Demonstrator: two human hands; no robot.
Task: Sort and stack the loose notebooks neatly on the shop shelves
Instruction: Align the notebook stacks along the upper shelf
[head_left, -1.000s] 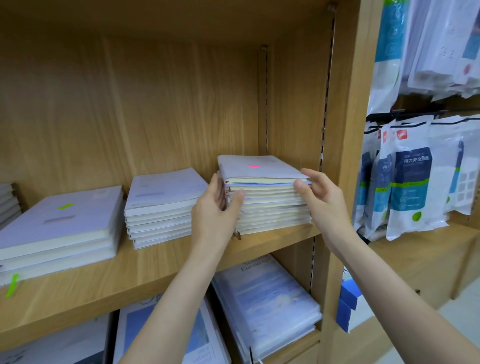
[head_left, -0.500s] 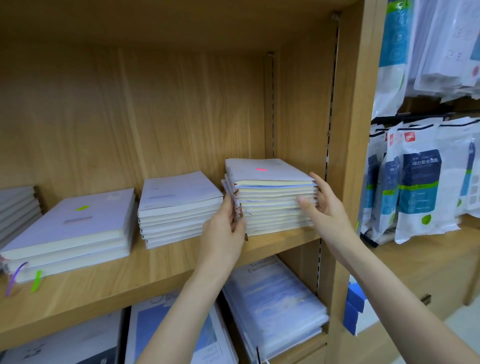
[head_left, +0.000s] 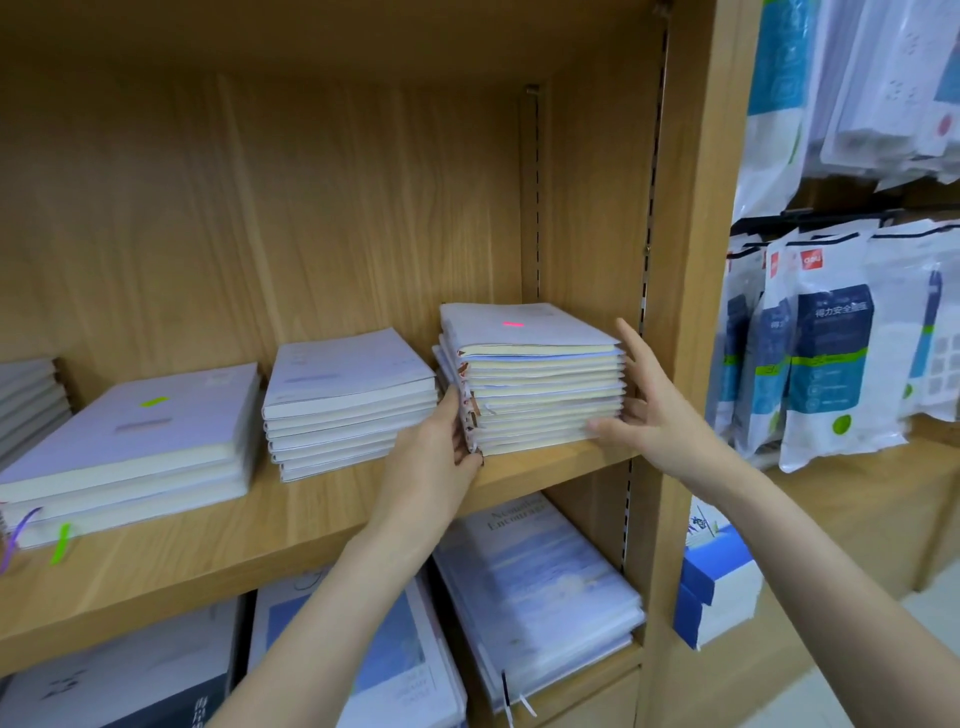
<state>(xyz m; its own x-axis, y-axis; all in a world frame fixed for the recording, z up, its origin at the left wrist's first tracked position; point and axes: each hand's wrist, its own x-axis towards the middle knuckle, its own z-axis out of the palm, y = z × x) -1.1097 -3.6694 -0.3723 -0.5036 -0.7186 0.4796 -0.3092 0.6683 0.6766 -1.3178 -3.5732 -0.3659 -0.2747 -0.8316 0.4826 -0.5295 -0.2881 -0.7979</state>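
One uneven, pink-tabbed notebook stack (head_left: 545, 395), left hand (head_left: 436, 457) and right hand (head_left: 649, 410) touching it open-fingered.

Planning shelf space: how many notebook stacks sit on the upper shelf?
4: the pink-tabbed stack between the left hand and right hand, the middle stack, the green-tabbed stack further left, and a grey stack cut off at the left edge; more may be hidden.
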